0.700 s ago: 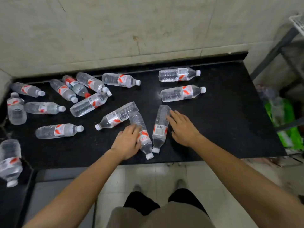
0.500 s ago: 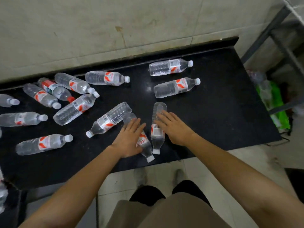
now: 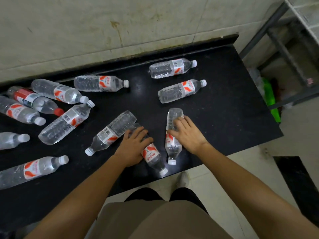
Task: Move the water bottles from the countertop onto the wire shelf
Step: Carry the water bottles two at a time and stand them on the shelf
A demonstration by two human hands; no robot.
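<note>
Several clear water bottles with red-and-white labels lie on their sides on the black countertop (image 3: 224, 109). My left hand (image 3: 133, 145) curls over one bottle (image 3: 151, 156) near the front edge, its cap pointing toward me. My right hand (image 3: 187, 133) wraps round a second bottle (image 3: 173, 149) just to the right, also cap toward me. The white wire shelf (image 3: 307, 12) shows only as a corner at the top right, on a grey metal frame (image 3: 269, 23).
Two bottles (image 3: 172, 68) (image 3: 181, 90) lie behind my right hand; another bottle (image 3: 112, 131) touches my left hand's bottle. More bottles crowd the left side, one with a red cap (image 3: 34, 99). A green bag (image 3: 271, 100) sits below the counter's right end.
The view has shifted right and closer. The fingers of both hands have closed down from lying flat to curling round their bottles; the bottles have not left the counter.
</note>
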